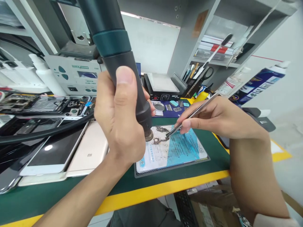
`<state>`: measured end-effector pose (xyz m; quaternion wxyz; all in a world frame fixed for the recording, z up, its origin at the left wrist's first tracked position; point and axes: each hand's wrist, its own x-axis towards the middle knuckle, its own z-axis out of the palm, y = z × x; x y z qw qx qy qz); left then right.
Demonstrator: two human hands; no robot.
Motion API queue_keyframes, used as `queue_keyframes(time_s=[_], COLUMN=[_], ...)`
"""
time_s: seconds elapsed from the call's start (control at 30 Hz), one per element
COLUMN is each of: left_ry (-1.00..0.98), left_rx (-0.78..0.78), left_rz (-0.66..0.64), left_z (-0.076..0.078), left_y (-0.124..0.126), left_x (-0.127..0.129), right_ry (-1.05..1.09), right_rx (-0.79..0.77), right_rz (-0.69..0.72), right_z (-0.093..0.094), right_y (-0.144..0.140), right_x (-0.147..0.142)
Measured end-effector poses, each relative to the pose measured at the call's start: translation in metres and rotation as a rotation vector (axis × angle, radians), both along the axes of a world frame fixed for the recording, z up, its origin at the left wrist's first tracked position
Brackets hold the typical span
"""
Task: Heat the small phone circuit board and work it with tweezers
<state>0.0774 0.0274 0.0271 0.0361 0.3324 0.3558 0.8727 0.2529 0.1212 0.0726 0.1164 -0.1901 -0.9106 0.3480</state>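
My left hand [123, 116] is wrapped round the dark handle of a hot air gun [118, 41]. Its metal nozzle points down beside a small circuit board [156, 141]. Between the fingers of my right hand [208, 116] is a pair of metal tweezers [199, 110], slanting down to the left. The tweezer tips meet the right end of that board; whether they grip it I cannot tell. Just behind lies a second small board [162, 129]. Both boards rest on a blue and white printed pad [187, 148] on the green mat.
On the left lie a pale gold phone back [86, 148], a white-framed phone screen [59, 145] and opened phones. A black hose [47, 134] crosses over them. Behind stand a grey hot air station [78, 75] and a black heating plate [163, 86]. The green mat [215, 160] has a yellow edge.
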Motion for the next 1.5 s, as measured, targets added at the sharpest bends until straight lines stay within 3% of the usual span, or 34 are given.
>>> queue_keyframes(time_s=[0.43, 1.13, 1.33, 1.5], left_ry=[0.009, 0.091, 0.091, 0.093], left_rx=[-0.035, -0.051, -0.051, -0.063], left_rz=[-0.069, -0.060, -0.022, -0.019], left_z=[0.001, -0.003, -0.003, -0.003], left_y=[-0.006, -0.007, -0.004, -0.005], left_x=[0.004, -0.002, -0.001, -0.001], right_ry=[-0.081, -0.091, -0.114, -0.041], right_rx=[-0.039, -0.054, -0.313, -0.401], right_rz=[0.043, -0.060, -0.132, -0.182], right_z=[-0.001, 0.001, -0.004, -0.006], right_y=[0.000, 0.002, 0.004, 0.004], right_x=[-0.002, 0.001, -0.004, -0.007])
